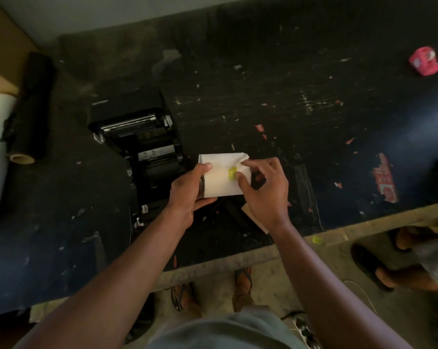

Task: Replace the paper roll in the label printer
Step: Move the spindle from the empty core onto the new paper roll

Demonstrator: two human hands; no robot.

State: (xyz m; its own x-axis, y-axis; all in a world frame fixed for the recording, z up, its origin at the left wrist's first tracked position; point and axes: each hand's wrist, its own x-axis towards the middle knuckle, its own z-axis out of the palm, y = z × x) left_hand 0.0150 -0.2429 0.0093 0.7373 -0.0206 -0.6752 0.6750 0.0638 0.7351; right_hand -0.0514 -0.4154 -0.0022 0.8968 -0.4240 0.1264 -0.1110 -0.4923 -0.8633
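A scuffed black worktable [276, 79] fills the dim room, with a pale wall [87, 13] behind and concrete floor [313, 268] below.

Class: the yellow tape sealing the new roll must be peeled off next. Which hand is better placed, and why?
The right hand. Its fingertips already pinch at the yellow tape on the roll. The left hand grips the roll's left end, steadying it beside the open printer.
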